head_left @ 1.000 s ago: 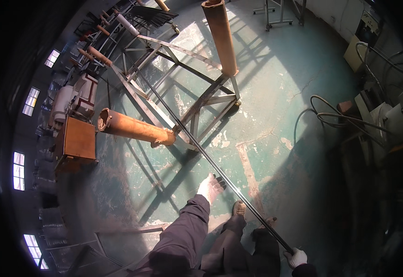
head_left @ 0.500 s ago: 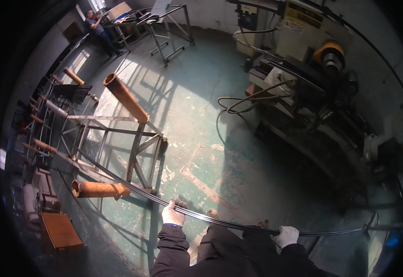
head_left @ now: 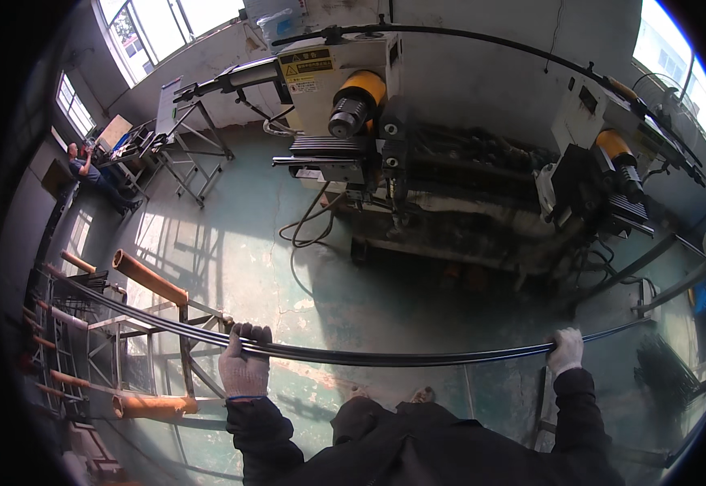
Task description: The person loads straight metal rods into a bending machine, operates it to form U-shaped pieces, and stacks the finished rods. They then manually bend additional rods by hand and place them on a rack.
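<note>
A bundle of long, thin, dark bars (head_left: 401, 358) stretches crosswise in front of my body, shining where light strikes it. My left hand (head_left: 245, 368), in a pale glove with dark fingertips, is closed around the bundle left of the middle. Farther along, my right hand (head_left: 566, 353), in a pale glove, grips it near the right end. The left part of the bundle passes above a metal rack (head_left: 186, 344) with brown tubes (head_left: 149, 278) as arms. I cannot tell whether the bars touch the rack.
A large machine (head_left: 450, 223) with a yellow-collared spindle (head_left: 358, 104) stands ahead; a similar yellow-collared spindle (head_left: 614, 152) is farther right. A looped hose (head_left: 304, 231) hangs to the floor. Another person (head_left: 92, 172) stands at the far left by a loaded metal table (head_left: 199, 174). Dark rails stand at right.
My view has swung right and up, bringing more of the machine into sight. Both hands still grip the bars, which now lie more level and farther from my body, with my hands wider apart.
</note>
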### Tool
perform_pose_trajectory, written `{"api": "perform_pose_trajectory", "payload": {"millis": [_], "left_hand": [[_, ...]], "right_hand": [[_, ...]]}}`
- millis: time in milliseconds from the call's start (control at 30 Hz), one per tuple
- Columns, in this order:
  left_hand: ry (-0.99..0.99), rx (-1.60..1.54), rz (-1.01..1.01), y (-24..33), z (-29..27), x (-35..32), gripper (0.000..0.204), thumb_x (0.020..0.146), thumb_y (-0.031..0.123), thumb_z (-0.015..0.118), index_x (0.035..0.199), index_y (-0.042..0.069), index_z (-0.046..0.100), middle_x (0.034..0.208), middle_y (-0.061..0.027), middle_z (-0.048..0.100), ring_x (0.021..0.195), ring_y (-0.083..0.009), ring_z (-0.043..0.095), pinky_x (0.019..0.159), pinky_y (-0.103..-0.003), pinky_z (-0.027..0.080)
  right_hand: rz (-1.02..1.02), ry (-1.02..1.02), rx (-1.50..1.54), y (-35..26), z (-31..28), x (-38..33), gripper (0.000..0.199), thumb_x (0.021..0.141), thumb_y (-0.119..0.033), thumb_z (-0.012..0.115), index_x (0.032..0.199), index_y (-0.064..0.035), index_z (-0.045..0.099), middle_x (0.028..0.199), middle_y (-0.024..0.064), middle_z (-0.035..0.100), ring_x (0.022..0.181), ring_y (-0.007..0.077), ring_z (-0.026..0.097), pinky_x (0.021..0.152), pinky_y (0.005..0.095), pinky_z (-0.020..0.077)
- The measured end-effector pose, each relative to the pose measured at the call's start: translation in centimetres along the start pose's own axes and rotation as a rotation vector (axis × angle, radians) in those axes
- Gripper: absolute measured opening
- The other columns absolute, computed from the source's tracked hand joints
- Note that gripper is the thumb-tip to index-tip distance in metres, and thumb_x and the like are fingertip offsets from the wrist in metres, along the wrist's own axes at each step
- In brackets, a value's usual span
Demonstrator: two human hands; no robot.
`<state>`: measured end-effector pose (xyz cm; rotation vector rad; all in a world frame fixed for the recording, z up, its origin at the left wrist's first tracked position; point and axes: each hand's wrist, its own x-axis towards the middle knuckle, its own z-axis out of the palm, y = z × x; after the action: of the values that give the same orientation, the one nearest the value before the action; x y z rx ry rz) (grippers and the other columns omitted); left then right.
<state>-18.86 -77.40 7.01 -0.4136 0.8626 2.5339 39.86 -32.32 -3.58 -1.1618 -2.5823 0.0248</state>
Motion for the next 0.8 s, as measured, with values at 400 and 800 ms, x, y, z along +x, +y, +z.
{"api": "perform_pose_trajectory", "payload": {"millis": [400,800], "left_hand": [[-0.310,0.110,-0.250,-22.5,23.7,3.6,0.029,0.124,0.022,0.053,0.129,-0.004,0.064,0.116,-0.0200,0.071,0.116,-0.0373,0.073,0.119,-0.058,0.060],[-0.261,0.123,-0.529,-40.9,36.6,9.2,0.019,0.122,0.011,0.049,0.121,-0.002,0.063,0.116,-0.0179,0.072,0.115,-0.0369,0.073,0.123,-0.061,0.057]], "right_hand": [[0.339,0.544,-0.268,15.5,-4.5,6.1,0.033,0.103,-0.018,0.079,0.081,-0.0038,0.058,0.086,0.0182,0.063,0.096,0.0446,0.063,0.096,0.0541,0.0490],[0.375,0.615,-0.424,29.6,-10.0,13.8,0.033,0.105,-0.018,0.077,0.084,-0.0013,0.058,0.091,0.0225,0.064,0.101,0.0478,0.063,0.102,0.0565,0.0502]]}}
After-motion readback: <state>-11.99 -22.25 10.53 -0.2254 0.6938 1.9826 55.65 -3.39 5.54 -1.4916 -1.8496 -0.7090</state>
